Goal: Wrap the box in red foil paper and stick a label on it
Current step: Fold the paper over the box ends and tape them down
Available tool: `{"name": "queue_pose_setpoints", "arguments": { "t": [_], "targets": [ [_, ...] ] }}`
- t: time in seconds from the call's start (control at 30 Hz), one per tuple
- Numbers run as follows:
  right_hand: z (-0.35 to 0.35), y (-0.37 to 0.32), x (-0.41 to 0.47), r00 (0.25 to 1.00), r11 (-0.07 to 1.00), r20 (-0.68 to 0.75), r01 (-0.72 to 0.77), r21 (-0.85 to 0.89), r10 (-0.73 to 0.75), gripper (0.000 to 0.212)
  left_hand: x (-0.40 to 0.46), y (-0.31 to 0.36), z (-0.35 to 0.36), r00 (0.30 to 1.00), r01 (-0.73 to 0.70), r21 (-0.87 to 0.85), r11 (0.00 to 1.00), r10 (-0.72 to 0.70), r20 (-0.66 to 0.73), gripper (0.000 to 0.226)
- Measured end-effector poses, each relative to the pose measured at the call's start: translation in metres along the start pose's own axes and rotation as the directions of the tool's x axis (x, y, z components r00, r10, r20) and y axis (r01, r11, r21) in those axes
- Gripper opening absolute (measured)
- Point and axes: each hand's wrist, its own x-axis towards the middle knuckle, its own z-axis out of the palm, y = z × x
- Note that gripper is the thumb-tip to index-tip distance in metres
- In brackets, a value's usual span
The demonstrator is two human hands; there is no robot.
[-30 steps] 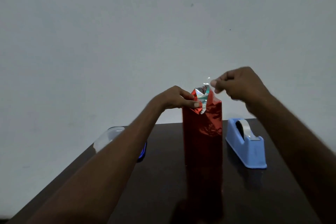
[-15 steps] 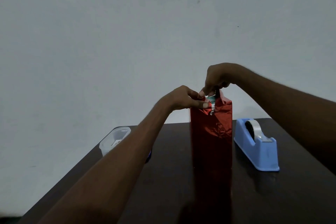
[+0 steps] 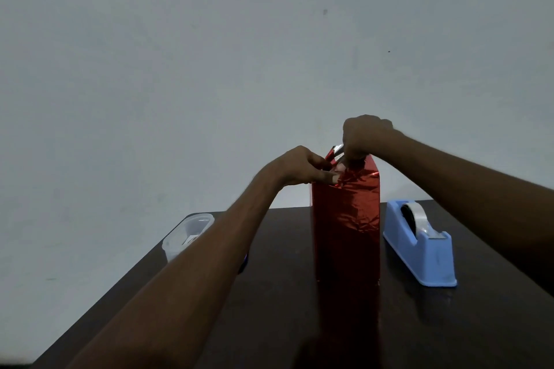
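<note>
Both hands at top of upright red foil-wrapped box [image 3: 346, 219]. Left hand [image 3: 302, 168] pinching foil flap [image 3: 335, 151]; right hand [image 3: 364, 136] pressing fold down, fingers bunched.

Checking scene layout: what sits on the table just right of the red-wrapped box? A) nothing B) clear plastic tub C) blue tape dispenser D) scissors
C: the blue tape dispenser stands to the right of the red-wrapped box; the clear tub is on the left.

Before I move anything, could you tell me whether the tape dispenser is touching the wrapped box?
Apart: the head view shows dark table between the tape dispenser and the wrapped box.
</note>
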Motion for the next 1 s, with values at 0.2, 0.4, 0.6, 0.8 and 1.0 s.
{"name": "queue_pose_setpoints", "arguments": {
  "t": [0.2,0.4,0.6,0.8,1.0],
  "targets": [
    [-0.006,0.02,-0.004,0.974,0.918,-0.221,0.049,0.394,0.043,0.028,-0.003,0.002,0.0,1.0,0.02,-0.011,1.0,-0.02,0.015,0.051],
    [0.012,0.016,-0.018,0.913,0.774,0.39,-0.333,0.539,0.122,0.066,-0.003,0.001,0.001,1.0,0.015,-0.056,0.998,-0.014,0.007,0.041],
    [0.024,0.026,-0.022,0.792,0.608,0.61,-0.496,0.62,0.024,0.036,-0.001,0.002,0.002,1.0,0.007,-0.075,0.997,-0.007,0.002,0.04],
    [0.016,0.026,-0.029,0.811,0.561,0.584,-0.478,0.676,-0.013,0.021,-0.004,0.005,0.0,1.0,0.012,-0.06,0.998,-0.011,0.002,0.042],
    [0.015,0.006,-0.029,0.834,0.59,0.551,-0.455,0.668,0.02,0.028,-0.003,-0.001,0.0,1.0,0.005,-0.07,0.998,-0.006,-0.002,0.033]
  ]
}}
